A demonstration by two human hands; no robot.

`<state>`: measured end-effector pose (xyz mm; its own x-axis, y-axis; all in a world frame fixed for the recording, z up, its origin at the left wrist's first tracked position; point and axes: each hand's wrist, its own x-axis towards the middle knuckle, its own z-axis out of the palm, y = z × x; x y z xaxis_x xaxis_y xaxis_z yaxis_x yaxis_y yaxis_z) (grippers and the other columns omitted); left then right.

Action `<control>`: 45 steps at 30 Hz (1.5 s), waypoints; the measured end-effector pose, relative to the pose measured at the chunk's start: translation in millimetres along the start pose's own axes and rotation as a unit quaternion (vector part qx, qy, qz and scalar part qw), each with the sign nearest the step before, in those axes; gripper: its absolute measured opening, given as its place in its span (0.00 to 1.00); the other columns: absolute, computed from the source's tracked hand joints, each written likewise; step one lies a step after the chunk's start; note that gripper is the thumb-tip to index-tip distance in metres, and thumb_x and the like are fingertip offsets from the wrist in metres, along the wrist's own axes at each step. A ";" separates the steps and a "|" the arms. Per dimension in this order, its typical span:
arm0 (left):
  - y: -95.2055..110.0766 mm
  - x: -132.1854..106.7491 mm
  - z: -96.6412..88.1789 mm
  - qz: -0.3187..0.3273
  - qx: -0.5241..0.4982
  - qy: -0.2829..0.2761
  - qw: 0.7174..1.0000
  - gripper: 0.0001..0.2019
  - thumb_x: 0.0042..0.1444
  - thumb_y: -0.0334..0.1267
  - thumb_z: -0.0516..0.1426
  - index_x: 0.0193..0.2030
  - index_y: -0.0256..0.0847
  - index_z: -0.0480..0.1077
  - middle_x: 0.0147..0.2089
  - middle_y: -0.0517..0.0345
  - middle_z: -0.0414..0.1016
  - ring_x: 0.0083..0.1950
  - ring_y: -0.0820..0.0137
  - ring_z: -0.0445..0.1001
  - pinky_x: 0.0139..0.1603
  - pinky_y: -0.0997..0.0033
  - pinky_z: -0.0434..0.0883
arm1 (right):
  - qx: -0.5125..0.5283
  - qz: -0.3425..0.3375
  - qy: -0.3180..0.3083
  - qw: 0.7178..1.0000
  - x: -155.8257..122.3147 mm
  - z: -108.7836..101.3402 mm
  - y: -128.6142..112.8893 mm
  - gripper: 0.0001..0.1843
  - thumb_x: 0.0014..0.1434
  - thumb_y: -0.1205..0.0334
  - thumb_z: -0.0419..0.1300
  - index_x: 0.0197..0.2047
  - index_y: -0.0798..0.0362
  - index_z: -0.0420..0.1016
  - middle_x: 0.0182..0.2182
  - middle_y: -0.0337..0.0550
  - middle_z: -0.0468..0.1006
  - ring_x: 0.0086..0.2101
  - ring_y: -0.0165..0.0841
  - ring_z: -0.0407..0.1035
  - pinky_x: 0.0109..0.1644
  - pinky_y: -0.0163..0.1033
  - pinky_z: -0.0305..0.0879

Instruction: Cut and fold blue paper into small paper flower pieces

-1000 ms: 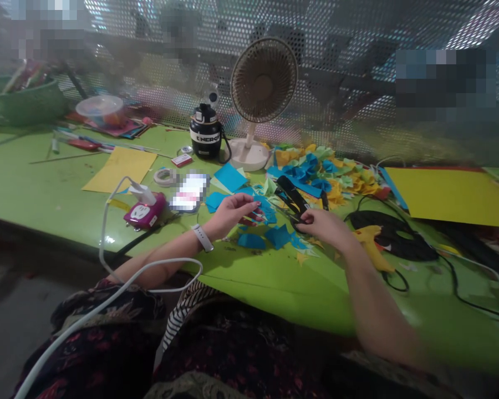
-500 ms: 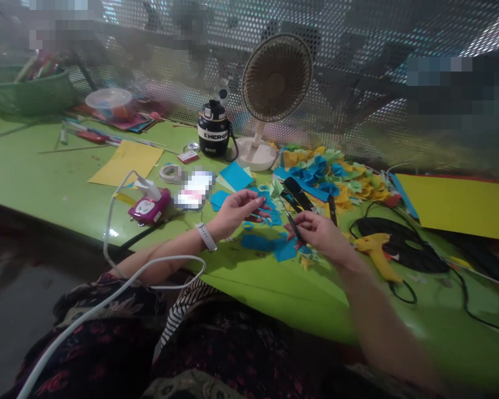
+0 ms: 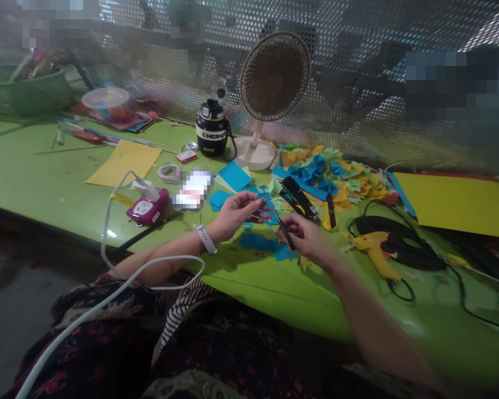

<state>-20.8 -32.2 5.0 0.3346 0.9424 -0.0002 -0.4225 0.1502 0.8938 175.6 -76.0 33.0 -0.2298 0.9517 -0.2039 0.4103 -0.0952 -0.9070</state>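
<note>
My left hand [image 3: 244,211], with a pale watch band at the wrist, is pinched at the edge of a blue piece of paper [image 3: 268,197]. What lies between the fingertips is partly hidden against the blue paper behind. In my right hand [image 3: 301,235] is a slim dark tool [image 3: 286,233] with a thin metallic tip; its exact kind is unclear. The tip points up and left, close to my left fingertips. Beneath both hands lie blue paper pieces [image 3: 258,242] and small scraps. A pale green folded paper [image 3: 275,187] sits just beyond.
Folded yellow, blue and green papers [image 3: 336,172] are heaped behind my right hand, near a black object [image 3: 297,198]. A yellow glue gun [image 3: 376,252] lies to the right. A fan [image 3: 258,155], bottle [image 3: 212,133], phone [image 3: 193,189] and purple power socket [image 3: 147,208] stand or lie around.
My right hand has moved left and slightly up, bringing the tool's tip close to my left fingertips. My left hand stays almost in place. The view has shifted slightly.
</note>
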 end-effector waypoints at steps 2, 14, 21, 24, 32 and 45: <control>-0.4 -0.7 -0.1 -0.001 -0.003 -0.005 1.000 0.19 0.50 0.45 0.68 0.37 0.37 0.65 0.34 0.55 0.81 0.32 0.71 0.81 0.34 0.72 0.76 | 0.004 0.000 0.002 1.000 -0.4 -0.3 -0.7 0.28 0.41 0.40 0.72 0.33 0.50 0.65 0.23 0.33 0.67 0.24 0.28 0.60 0.26 0.35 0.59; 0.7 -3.2 1.0 -0.030 0.017 -0.021 0.999 0.17 0.51 0.46 0.67 0.33 0.37 0.66 0.32 0.57 0.79 0.29 0.74 0.79 0.32 0.73 0.74 | 0.015 0.014 -0.006 1.000 0.4 -0.9 -0.9 0.29 0.40 0.40 0.72 0.31 0.50 0.63 0.22 0.32 0.67 0.23 0.27 0.61 0.25 0.34 0.58; 1.8 -3.0 1.3 -0.027 0.004 -0.012 1.000 0.17 0.51 0.45 0.68 0.33 0.37 0.66 0.31 0.57 0.79 0.30 0.73 0.79 0.35 0.72 0.76 | 0.022 0.014 -0.019 0.999 1.8 -3.5 2.5 0.28 0.42 0.42 0.72 0.32 0.50 0.63 0.22 0.34 0.71 0.25 0.29 0.65 0.25 0.34 0.60; 1.5 -2.9 1.0 -0.026 0.000 -0.009 1.000 0.17 0.51 0.45 0.68 0.33 0.37 0.65 0.31 0.56 0.80 0.30 0.73 0.80 0.35 0.71 0.76 | 0.020 0.013 -0.021 0.999 2.0 -3.7 2.5 0.28 0.43 0.41 0.72 0.32 0.50 0.63 0.22 0.35 0.72 0.25 0.30 0.65 0.26 0.34 0.60; 1.0 -2.7 0.7 -0.027 -0.007 -0.012 1.000 0.16 0.52 0.43 0.67 0.33 0.37 0.65 0.31 0.56 0.80 0.29 0.73 0.80 0.36 0.71 0.77 | -0.007 0.001 -0.014 1.000 -0.8 -1.6 -5.2 0.30 0.42 0.37 0.70 0.29 0.49 0.60 0.19 0.31 0.66 0.23 0.28 0.60 0.25 0.35 0.55; -0.4 -2.8 -0.9 -0.030 -0.019 -0.015 0.999 0.19 0.49 0.46 0.69 0.34 0.37 0.66 0.31 0.55 0.80 0.30 0.73 0.79 0.37 0.70 0.77 | -0.040 -0.023 0.003 0.999 0.1 -2.3 -1.5 0.29 0.44 0.35 0.68 0.29 0.49 0.60 0.20 0.32 0.65 0.23 0.30 0.61 0.28 0.37 0.57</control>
<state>-22.4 -34.7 4.2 0.3843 0.9224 -0.0388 -0.4320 0.2168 0.8754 177.0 -75.1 35.1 -0.2437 0.9564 -0.1607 0.4692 -0.0287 -0.8826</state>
